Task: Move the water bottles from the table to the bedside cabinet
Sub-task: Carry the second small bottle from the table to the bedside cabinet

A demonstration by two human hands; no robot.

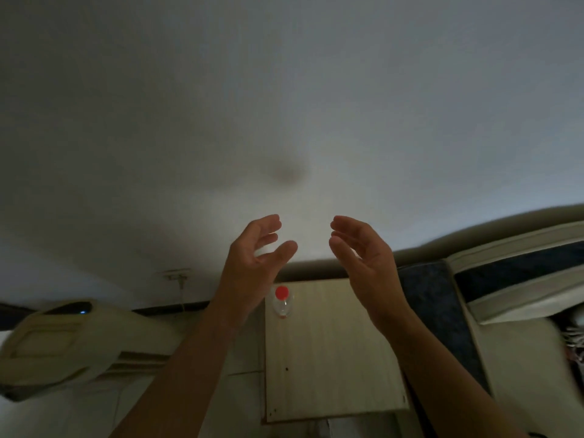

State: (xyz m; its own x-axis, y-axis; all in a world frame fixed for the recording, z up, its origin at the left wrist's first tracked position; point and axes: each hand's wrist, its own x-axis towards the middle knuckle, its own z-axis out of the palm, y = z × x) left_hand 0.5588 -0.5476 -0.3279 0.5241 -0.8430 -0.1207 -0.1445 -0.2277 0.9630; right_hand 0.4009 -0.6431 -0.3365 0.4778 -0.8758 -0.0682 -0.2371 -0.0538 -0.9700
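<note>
Left hand (pixel 256 248) and right hand (pixel 363 251) hover cupped, empty, near a clear red-capped bottle (pixel 282 303) (on a pale wooden cabinet (pixel 331 358)).

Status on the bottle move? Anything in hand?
Done: one red-capped water bottle stands on the bedside cabinet, near its far left corner. In hand: nothing; the left hand and right hand are raised, both empty and relaxed. Left: unclear, since the table is out of view.
</note>
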